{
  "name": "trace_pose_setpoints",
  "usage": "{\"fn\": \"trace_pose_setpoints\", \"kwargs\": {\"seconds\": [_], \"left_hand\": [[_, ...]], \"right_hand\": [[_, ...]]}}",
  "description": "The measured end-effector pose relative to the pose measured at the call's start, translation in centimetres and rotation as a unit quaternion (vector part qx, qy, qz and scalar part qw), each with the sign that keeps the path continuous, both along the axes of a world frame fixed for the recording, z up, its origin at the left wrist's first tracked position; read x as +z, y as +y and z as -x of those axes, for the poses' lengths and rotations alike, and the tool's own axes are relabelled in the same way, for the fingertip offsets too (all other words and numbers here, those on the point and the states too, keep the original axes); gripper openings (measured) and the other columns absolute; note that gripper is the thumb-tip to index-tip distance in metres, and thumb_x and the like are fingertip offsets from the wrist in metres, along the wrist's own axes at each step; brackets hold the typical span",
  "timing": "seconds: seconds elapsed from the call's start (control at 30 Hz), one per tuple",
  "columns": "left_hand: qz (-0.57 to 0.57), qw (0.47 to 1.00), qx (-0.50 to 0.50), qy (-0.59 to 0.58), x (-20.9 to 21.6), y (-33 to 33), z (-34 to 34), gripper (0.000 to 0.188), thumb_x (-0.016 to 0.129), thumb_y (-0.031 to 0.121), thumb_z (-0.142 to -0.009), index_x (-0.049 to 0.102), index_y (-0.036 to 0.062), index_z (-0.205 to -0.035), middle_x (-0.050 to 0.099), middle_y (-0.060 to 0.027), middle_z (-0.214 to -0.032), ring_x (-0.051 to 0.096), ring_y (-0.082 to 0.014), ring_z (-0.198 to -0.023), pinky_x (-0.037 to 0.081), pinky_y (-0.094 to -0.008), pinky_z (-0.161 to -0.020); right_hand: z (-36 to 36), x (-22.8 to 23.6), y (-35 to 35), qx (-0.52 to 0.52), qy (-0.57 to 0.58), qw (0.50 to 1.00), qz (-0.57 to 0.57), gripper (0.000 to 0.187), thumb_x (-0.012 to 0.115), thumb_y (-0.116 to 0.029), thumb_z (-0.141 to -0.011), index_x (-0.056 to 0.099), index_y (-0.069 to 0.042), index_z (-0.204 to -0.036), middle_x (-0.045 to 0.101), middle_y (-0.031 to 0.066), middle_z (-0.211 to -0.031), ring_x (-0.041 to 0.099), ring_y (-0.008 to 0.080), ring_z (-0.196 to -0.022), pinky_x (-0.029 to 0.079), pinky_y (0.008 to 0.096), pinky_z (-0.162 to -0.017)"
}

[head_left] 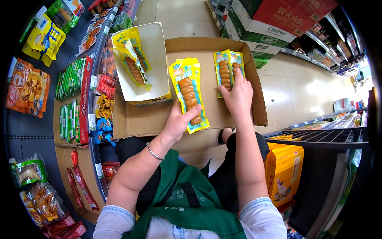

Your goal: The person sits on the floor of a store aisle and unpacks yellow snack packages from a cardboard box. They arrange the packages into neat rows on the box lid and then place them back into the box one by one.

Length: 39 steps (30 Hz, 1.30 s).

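My left hand (181,121) is closed round yellow-edged packets of brown sausages (189,95), held as a small stack over the front of a shallow cardboard tray (147,117). Its thumb presses on the front packet. My right hand (238,95) rests over two similar sausage packets (225,73) at the tray's right side. Thumb and index finger are apart there, touching the packets. At the tray's left, a white-lined open carton (155,63) leans tilted, with several more sausage packets (133,63) inside it.
Shelves at the left hold green snack packs in a red box (85,99) and hanging bags (28,87). Stacked drink cartons (270,28) stand at the far right. A wire rack (318,135) and an orange-yellow box (284,171) are near my right arm.
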<state>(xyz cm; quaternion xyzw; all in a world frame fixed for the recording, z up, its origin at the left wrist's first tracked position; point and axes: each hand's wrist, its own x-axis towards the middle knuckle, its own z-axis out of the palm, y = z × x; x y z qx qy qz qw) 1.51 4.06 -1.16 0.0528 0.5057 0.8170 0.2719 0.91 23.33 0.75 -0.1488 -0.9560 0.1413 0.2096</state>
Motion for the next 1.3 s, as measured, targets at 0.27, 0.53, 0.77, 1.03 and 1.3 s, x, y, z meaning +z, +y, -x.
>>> {"fn": "trace_pose_setpoints", "kwargs": {"seconds": [0.27, 0.53, 0.77, 1.03, 1.3], "left_hand": [[-0.004, 1.000, -0.004, -0.003, 0.0, -0.1, 0.1, 0.043, 0.064, 0.020, -0.086, 0.042, 0.0044, -0.120, 0.056, -0.0082, -0.099, 0.060, -0.0209, -0.088, 0.052, -0.0356, -0.077], [-0.013, 1.000, 0.008, 0.001, 0.3, 0.1, 0.0, 0.046, 0.065, 0.018, -0.086, 0.040, 0.0039, -0.122, 0.054, -0.0049, -0.105, 0.056, -0.0142, -0.093, 0.048, -0.0306, -0.082], [-0.079, 0.996, 0.002, -0.028, -0.9, 0.1, 0.1, 0.052, 0.048, 0.038, -0.094, 0.036, 0.0049, -0.132, 0.050, -0.0074, -0.124, 0.052, -0.0157, -0.109, 0.044, -0.0318, -0.092], [-0.049, 0.999, -0.001, 0.000, 0.1, 0.0, 0.1, 0.057, 0.059, 0.036, -0.088, 0.035, 0.0053, -0.129, 0.051, -0.0061, -0.113, 0.053, -0.0152, -0.104, 0.047, -0.0305, -0.087], [-0.034, 0.999, -0.018, -0.011, -0.5, -0.2, 0.3, 0.048, 0.062, 0.025, -0.085, 0.038, 0.0047, -0.121, 0.052, -0.0099, -0.102, 0.059, -0.0220, -0.088, 0.054, -0.0380, -0.073]], "right_hand": [[0.1, 0.4, 1.1, -0.002, -0.012, 0.940, 0.342, 0.030, 0.067, -0.020, -0.079, 0.061, 0.003, -0.097, 0.061, 0.0142, -0.082, 0.059, 0.0192, -0.067, 0.048, 0.0322, -0.062], [-3.2, 2.7, -0.4, 0.148, 0.022, 0.687, 0.711, 0.022, 0.055, -0.012, -0.091, 0.055, 0.000, -0.109, 0.062, 0.0044, -0.096, 0.060, 0.0089, -0.085, 0.049, 0.0242, -0.075], [-4.6, 2.0, -3.7, 0.239, -0.048, 0.712, 0.658, 0.024, 0.066, -0.007, -0.082, 0.055, 0.001, -0.102, 0.062, 0.0037, -0.088, 0.059, 0.0068, -0.079, 0.048, 0.0217, -0.067], [-4.6, 1.3, -4.8, 0.263, -0.025, 0.844, 0.466, 0.019, 0.064, -0.016, -0.085, 0.056, 0.001, -0.089, 0.047, 0.0026, -0.068, 0.046, 0.0092, -0.056, 0.041, 0.0245, -0.051], [-3.1, 1.8, 1.3, 0.024, 0.073, 0.994, 0.072, 0.035, 0.066, -0.020, -0.079, 0.054, -0.003, -0.107, 0.056, 0.0153, -0.089, 0.059, 0.0321, -0.080, 0.049, 0.0389, -0.066]]}}
